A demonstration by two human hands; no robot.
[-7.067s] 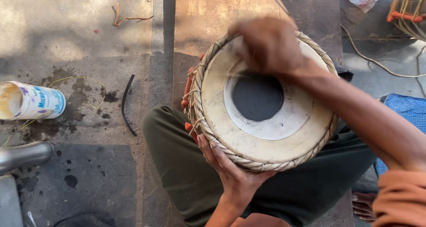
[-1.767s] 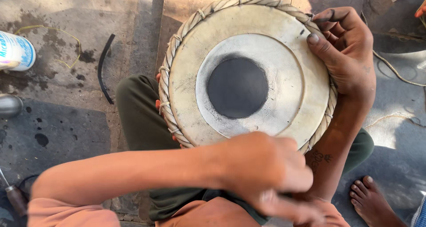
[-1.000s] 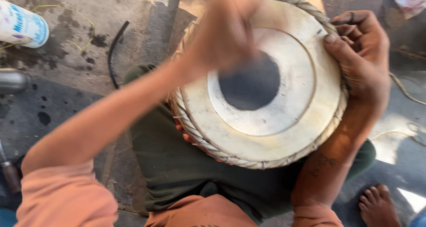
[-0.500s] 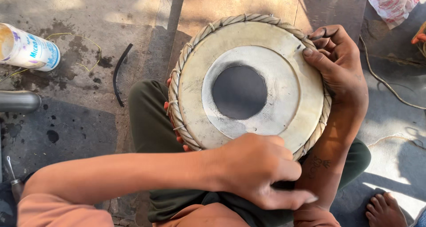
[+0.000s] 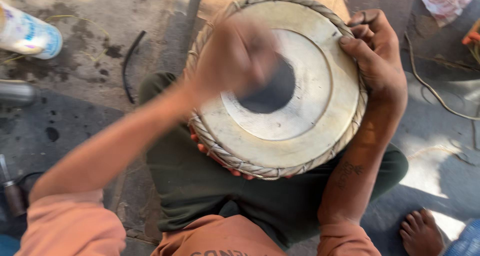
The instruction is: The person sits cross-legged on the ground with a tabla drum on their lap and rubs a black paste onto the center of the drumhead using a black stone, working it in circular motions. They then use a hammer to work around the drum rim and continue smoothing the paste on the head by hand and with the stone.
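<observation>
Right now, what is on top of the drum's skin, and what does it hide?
The left hand, blurred with motion, is over the drum, covering part of its black centre patch. The right hand curls over the braided rim. Contact by the left hand cannot be told.

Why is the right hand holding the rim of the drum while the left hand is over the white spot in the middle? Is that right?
Almost right. The right hand does grip the drum's braided rim, and the blurred left hand is over the skin, but the middle spot is black, not white. The pale skin lies around it. The head view shows this.
</observation>
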